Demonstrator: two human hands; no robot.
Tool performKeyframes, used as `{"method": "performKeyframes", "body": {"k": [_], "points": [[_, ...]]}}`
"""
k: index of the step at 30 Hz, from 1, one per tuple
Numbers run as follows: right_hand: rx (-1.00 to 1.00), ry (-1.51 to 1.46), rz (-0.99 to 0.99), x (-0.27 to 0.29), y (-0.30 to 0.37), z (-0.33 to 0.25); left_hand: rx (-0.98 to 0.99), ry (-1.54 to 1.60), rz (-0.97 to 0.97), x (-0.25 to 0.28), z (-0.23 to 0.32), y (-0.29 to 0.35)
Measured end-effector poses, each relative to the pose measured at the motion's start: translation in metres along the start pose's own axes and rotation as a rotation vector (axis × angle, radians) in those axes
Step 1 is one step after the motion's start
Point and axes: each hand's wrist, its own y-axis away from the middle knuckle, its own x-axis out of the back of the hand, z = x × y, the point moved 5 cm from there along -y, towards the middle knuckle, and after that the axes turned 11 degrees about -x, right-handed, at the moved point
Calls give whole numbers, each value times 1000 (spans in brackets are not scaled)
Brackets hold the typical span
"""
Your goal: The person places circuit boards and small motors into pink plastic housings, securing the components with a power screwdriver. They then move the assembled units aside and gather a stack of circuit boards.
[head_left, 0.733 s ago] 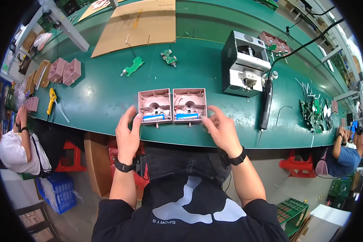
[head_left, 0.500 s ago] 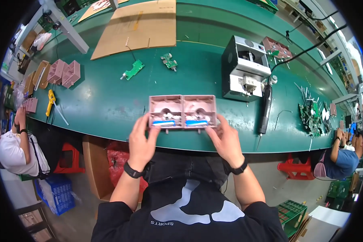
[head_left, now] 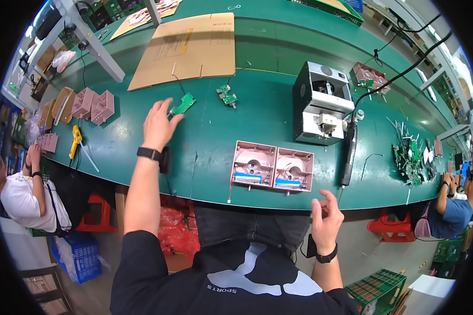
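Note:
Two pink plastic housings (head_left: 275, 167) sit side by side on the green table. Each has a round recess and a blue cylindrical cell, the left cell (head_left: 248, 178) and the right cell (head_left: 288, 184); a thin wire with a small white plug hangs from the left housing. My left hand (head_left: 160, 125) is stretched forward, its fingers apart, right beside a green circuit board (head_left: 184, 103); whether the fingertips touch it is unclear. Near the front edge, my right hand (head_left: 327, 215) holds nothing, fingers loosely bent and apart. Another circuit board (head_left: 227, 97) lies farther back.
A grey-black machine (head_left: 325, 105) and a black-handled tool (head_left: 349, 155) on a cable stand at the right, near a heap of boards and wires (head_left: 412, 155). A cardboard sheet (head_left: 186, 50) lies behind. A yellow glue gun (head_left: 76, 142) and pink housings (head_left: 102, 107) lie left. People sit at both sides.
Both hands have let go of the pink housings, which now rest on the table. My left hand has moved forward and left to the circuit board; my right hand has drawn back to the front edge.

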Motion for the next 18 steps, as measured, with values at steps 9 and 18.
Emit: {"method": "performKeyframes", "body": {"k": [9,18], "points": [[279,33,-151,-23,15,-50,443,721,-231,-18,24,69],[343,-426,-492,-78,16,-96,476,1193,56,75,177,130]]}}
